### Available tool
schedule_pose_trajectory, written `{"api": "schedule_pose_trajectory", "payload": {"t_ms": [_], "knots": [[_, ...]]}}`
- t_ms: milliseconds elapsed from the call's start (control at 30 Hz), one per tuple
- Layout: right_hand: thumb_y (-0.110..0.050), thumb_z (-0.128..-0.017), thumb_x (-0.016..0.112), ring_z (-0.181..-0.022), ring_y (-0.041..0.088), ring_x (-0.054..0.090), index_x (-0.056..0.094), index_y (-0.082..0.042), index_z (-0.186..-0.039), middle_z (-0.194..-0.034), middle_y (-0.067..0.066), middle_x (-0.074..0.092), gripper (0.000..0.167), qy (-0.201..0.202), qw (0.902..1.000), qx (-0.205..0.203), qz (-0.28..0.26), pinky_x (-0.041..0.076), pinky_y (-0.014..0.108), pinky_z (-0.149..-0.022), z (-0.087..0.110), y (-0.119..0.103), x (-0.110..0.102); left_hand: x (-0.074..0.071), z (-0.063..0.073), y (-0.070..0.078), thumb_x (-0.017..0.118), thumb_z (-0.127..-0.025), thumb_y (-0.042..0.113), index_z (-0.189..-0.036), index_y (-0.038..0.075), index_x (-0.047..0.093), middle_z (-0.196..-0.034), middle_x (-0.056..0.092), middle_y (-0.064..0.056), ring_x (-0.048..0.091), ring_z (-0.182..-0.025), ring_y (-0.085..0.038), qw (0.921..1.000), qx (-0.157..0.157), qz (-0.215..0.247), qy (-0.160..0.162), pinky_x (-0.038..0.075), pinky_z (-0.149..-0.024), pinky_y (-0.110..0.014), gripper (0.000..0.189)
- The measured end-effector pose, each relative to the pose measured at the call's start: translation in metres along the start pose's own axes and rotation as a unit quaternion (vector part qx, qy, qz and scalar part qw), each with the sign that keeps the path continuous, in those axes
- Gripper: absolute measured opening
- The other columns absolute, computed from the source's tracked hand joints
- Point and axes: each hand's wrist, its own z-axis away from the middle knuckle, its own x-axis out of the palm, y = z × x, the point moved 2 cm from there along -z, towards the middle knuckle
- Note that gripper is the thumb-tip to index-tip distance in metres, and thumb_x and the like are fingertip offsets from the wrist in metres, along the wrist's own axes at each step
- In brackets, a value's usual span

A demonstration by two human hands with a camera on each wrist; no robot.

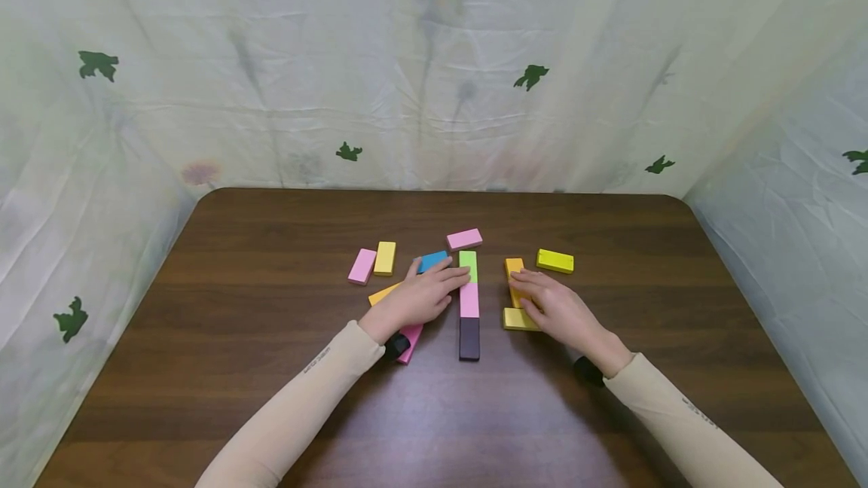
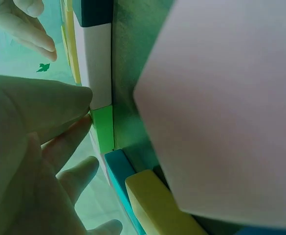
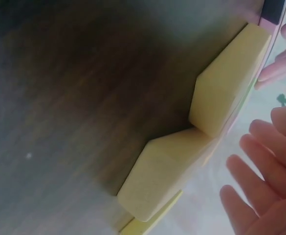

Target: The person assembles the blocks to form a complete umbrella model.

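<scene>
Head view: locate green block (image 1: 468, 262) at fingertips of left hand (image 1: 415, 300) and orange block (image 1: 513, 266) at fingertips of right hand (image 1: 559, 309), both with fingers apart; treat as probably light, rigid, smooth; pinch across long sides.

I can read no words, numbers or brands. A line of small dark lettering (image 1: 316, 359) runs along my left sleeve (image 1: 298, 413), left of the dark block (image 1: 469, 340); another line (image 1: 700, 413) marks my right sleeve (image 1: 678, 431), right of that block. Both are too small to make out.
</scene>
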Motion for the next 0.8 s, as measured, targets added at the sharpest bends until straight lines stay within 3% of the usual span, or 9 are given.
{"api": "schedule_pose_trajectory", "payload": {"t_ms": [467,800], "knots": [[-0.007,-0.088,0.068,-0.122,0.032,0.051,0.063,0.003,-0.123,-0.132,0.016,0.055,0.037,-0.019,0.9994,0.030,0.002,0.042,0.047,-0.097,-0.002,0.006,0.005,0.002,0.001,-0.002,0.054,-0.097,0.013,-0.146,0.015,0.043,-0.153,0.033,0.002,0.022,-0.142,-0.026,0.9993,-0.011,0.016,-0.031,0.015,-0.103,-0.068,0.050],[-0.010,-0.087,0.070,-0.123,0.033,0.050,0.062,0.002,-0.124,-0.134,0.018,0.053,0.040,-0.019,0.9991,0.034,-0.018,0.042,0.046,-0.097,-0.012,0.009,0.008,0.001,0.002,0.000,0.055,-0.096,0.011,-0.145,0.013,0.044,-0.152,0.033,0.001,0.022,-0.142,-0.027,0.9990,-0.014,0.028,-0.031,0.015,-0.102,-0.069,0.050]]}}
